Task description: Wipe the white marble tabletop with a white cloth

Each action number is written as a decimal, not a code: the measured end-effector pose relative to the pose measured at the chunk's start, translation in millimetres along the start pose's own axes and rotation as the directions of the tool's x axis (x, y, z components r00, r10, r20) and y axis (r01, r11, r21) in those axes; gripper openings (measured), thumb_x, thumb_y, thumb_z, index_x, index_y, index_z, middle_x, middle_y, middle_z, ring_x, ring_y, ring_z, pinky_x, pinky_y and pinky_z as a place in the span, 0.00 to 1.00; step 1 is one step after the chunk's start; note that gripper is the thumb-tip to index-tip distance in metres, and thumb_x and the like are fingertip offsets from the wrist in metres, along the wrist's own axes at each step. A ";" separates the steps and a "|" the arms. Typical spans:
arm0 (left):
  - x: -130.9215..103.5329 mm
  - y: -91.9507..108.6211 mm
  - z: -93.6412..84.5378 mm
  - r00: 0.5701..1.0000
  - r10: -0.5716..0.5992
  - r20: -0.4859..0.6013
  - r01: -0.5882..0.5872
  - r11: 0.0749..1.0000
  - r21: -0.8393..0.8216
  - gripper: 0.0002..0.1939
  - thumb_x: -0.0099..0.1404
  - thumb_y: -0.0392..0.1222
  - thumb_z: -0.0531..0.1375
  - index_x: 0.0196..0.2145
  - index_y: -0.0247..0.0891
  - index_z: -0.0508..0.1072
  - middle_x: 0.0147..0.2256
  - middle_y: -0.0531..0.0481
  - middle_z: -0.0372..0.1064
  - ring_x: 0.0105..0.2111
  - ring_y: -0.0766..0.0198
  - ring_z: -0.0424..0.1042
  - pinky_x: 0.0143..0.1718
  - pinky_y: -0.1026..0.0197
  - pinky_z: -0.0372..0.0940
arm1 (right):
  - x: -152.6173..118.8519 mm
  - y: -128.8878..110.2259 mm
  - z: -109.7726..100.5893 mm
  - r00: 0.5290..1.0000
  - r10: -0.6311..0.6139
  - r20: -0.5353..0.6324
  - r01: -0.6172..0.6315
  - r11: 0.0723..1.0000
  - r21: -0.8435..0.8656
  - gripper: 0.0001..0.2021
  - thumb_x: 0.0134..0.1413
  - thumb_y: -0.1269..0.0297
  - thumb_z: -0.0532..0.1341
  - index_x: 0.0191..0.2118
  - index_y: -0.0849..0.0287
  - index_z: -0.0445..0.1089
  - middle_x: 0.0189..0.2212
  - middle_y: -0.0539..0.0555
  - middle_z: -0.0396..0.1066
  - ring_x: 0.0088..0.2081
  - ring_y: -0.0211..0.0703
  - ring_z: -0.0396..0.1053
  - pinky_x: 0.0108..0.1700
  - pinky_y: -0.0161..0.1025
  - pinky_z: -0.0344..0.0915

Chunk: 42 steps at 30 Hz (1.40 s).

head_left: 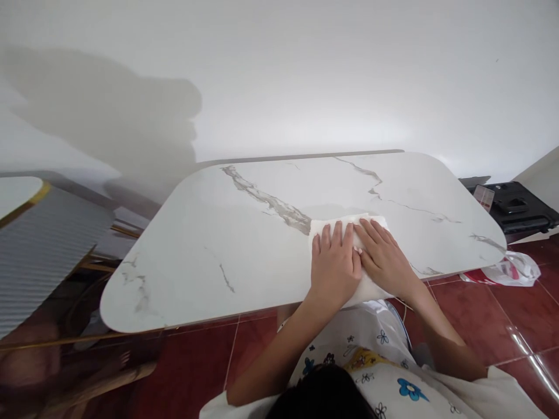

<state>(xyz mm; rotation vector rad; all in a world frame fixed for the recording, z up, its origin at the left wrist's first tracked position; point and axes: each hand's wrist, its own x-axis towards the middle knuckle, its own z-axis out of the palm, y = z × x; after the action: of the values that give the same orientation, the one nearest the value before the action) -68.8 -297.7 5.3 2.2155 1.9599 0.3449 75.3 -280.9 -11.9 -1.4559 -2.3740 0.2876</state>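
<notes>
A white cloth (371, 289) lies on the marble-patterned table (196, 233), near its front edge and right of the middle. My left hand (335, 262) rests flat on the cloth's left part, fingers slightly spread and pointing toward the wall. Beside it my right hand (384, 256) presses flat on the right part, its fingers angled to the left. The thumbs of both hands nearly meet. Part of the cloth is hidden under the palms.
Behind the table rises a white wall (305, 75). A black case (519, 206) stands at the right, with a plastic bag (515, 269) on the red tiled floor (467, 308). At the left is a grey ribbed cabinet (48, 250) with a gold edge.
</notes>
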 end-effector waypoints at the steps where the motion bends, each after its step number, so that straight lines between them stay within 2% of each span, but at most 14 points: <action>1: 0.2 2.2 0.4 1.000 -0.003 0.002 0.003 1.000 -0.002 0.30 0.70 0.44 0.45 0.68 0.46 0.56 0.68 0.49 0.53 0.68 0.47 0.51 0.67 0.39 0.49 | -1.0 2.3 -0.9 1.000 -0.008 -0.003 0.008 1.000 0.004 0.29 0.66 0.60 0.44 0.72 0.44 0.44 0.70 0.48 0.51 0.71 0.48 0.43 0.69 0.58 0.51; 9: 7.7 20.1 2.1 0.998 0.035 0.056 -0.034 0.999 -0.023 0.31 0.70 0.45 0.45 0.69 0.39 0.55 0.69 0.45 0.50 0.69 0.46 0.48 0.68 0.40 0.48 | -7.2 21.8 -5.7 1.000 0.015 -0.004 -0.015 1.000 -0.005 0.29 0.66 0.60 0.44 0.72 0.49 0.47 0.70 0.53 0.50 0.72 0.50 0.42 0.69 0.60 0.51; 16: 10.9 11.5 2.5 0.993 0.089 0.074 -0.089 0.996 -0.005 0.30 0.70 0.45 0.45 0.68 0.40 0.56 0.69 0.44 0.51 0.69 0.47 0.48 0.68 0.40 0.46 | 1.4 20.6 -7.1 0.999 0.034 0.023 -0.034 0.999 -0.002 0.30 0.62 0.61 0.46 0.69 0.53 0.54 0.69 0.55 0.54 0.70 0.56 0.46 0.67 0.62 0.53; 21: 23.5 7.6 -0.3 0.986 0.125 0.109 -0.127 0.992 0.006 0.30 0.70 0.43 0.45 0.68 0.37 0.56 0.69 0.40 0.50 0.69 0.46 0.47 0.68 0.38 0.43 | 13.6 24.7 -5.4 0.999 0.037 0.008 -0.037 0.999 -0.002 0.29 0.60 0.62 0.47 0.67 0.55 0.58 0.67 0.57 0.57 0.69 0.58 0.49 0.66 0.62 0.54; 26: 51.6 2.9 -0.5 0.988 0.129 0.083 -0.130 0.991 0.009 0.29 0.70 0.41 0.45 0.67 0.35 0.54 0.68 0.39 0.50 0.68 0.45 0.47 0.66 0.34 0.41 | 42.5 33.0 -2.2 0.999 0.021 -0.032 -0.022 0.999 -0.028 0.28 0.59 0.65 0.47 0.65 0.60 0.60 0.66 0.60 0.59 0.67 0.61 0.53 0.64 0.63 0.55; 31: 88.2 -2.1 0.6 0.994 0.092 0.066 -0.094 0.995 0.019 0.27 0.70 0.39 0.45 0.66 0.37 0.56 0.67 0.40 0.52 0.67 0.47 0.49 0.66 0.37 0.44 | 81.2 45.7 -1.0 0.999 0.017 -0.045 -0.019 0.999 -0.039 0.27 0.58 0.66 0.48 0.62 0.60 0.62 0.64 0.60 0.61 0.65 0.61 0.55 0.64 0.60 0.56; 34: 110.7 -7.4 0.5 0.993 0.112 0.023 -0.112 0.994 0.006 0.26 0.70 0.38 0.45 0.64 0.38 0.58 0.65 0.41 0.56 0.66 0.48 0.51 0.66 0.39 0.46 | 105.8 53.3 0.4 0.996 -0.020 -0.086 0.019 1.000 -0.010 0.25 0.57 0.67 0.48 0.60 0.59 0.65 0.61 0.60 0.65 0.62 0.60 0.59 0.61 0.59 0.58; 38: 139.1 -17.1 -0.2 0.989 0.142 -0.042 -0.143 0.989 -0.037 0.24 0.69 0.36 0.45 0.60 0.39 0.63 0.59 0.41 0.63 0.61 0.50 0.57 0.64 0.41 0.49 | 138.3 62.2 3.0 0.996 -0.003 -0.084 0.000 0.999 -0.036 0.25 0.57 0.67 0.48 0.59 0.63 0.65 0.61 0.63 0.64 0.61 0.61 0.59 0.61 0.58 0.58; 42: 165.4 -25.4 0.1 0.990 0.120 -0.076 -0.125 0.990 -0.060 0.23 0.68 0.37 0.45 0.59 0.39 0.64 0.58 0.41 0.65 0.60 0.50 0.58 0.63 0.40 0.49 | 167.1 72.5 5.1 0.997 -0.010 -0.077 0.008 1.000 -0.025 0.25 0.56 0.67 0.48 0.59 0.61 0.65 0.61 0.61 0.65 0.62 0.59 0.59 0.62 0.58 0.58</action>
<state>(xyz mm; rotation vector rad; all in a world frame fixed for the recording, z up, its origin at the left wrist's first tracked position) -74.4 -130.5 8.9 2.3182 1.8234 0.5041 63.2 -99.1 -11.3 -1.4403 -2.3302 0.1975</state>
